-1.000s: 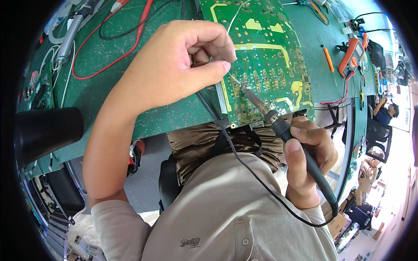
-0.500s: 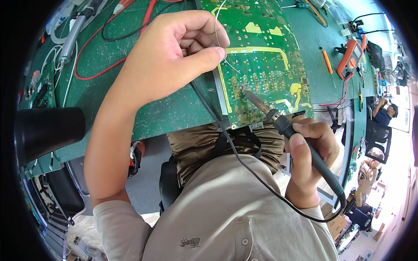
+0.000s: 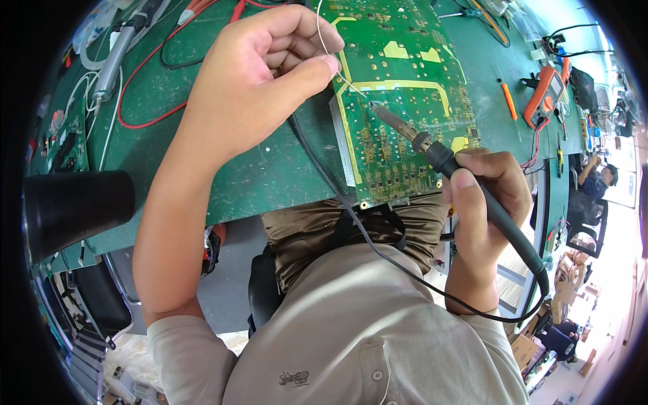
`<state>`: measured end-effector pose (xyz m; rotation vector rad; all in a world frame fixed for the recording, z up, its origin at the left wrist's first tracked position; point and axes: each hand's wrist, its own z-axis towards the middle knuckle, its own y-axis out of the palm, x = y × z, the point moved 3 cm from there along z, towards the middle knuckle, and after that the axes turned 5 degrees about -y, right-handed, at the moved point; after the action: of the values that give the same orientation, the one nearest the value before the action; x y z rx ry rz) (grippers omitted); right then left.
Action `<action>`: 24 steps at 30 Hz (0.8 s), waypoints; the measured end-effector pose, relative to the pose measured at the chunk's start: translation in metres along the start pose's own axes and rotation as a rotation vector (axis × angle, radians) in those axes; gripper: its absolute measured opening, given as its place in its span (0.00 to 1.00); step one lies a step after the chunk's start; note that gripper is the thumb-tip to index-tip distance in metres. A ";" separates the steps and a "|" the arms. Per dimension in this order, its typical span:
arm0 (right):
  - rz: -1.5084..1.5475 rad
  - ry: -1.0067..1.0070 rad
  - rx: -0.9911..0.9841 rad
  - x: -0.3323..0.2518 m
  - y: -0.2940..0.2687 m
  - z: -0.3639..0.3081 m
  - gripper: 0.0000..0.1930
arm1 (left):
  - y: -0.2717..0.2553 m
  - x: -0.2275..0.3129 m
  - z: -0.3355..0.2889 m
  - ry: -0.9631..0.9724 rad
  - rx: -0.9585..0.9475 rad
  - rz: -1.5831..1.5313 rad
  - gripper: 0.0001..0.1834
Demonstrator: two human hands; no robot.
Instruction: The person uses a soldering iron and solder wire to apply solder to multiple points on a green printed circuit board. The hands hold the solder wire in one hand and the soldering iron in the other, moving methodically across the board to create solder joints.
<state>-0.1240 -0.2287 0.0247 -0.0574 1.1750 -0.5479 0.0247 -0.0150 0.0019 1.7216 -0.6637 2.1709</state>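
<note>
A large green circuit board point(image 3: 412, 74) with yellow patches and many solder joints lies at the bench's near edge. Over its left side, my left hand point(image 3: 270, 81) is closed, pinching a thin solder wire point(image 3: 348, 84) between thumb and forefinger. The wire's lower end slants down to the board. My right hand point(image 3: 487, 202) grips the black handle of a soldering iron point(image 3: 442, 160) like a pen. The iron's tip points up and left and meets the wire's end at the board's upper-left area; whether it touches a joint is too small to tell.
The iron's black cable point(image 3: 368, 236) loops across my lap. An orange multimeter point(image 3: 544, 96) and an orange screwdriver point(image 3: 507, 100) lie right of the board. A grey pen-shaped tool point(image 3: 115, 64), red leads and a black cylinder point(image 3: 81, 208) are at left. Another person point(image 3: 597, 179) sits far right.
The soldering iron has moved away from me, up the board, and its tip now meets the solder wire's end. My left hand has shifted slightly left, still pinching the wire.
</note>
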 end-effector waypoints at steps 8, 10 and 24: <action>-0.013 0.020 -0.041 -0.007 0.002 0.003 0.07 | 0.002 0.001 0.000 -0.012 -0.009 -0.021 0.09; 0.011 0.032 -0.042 -0.008 0.003 0.004 0.07 | 0.003 0.001 -0.001 -0.038 -0.016 -0.014 0.09; -0.061 -0.043 -0.038 -0.002 0.006 -0.004 0.06 | 0.008 0.002 -0.003 -0.020 -0.006 0.084 0.07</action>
<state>-0.1260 -0.2212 0.0230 -0.1373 1.1447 -0.5749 0.0178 -0.0204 0.0025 1.7447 -0.7599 2.2077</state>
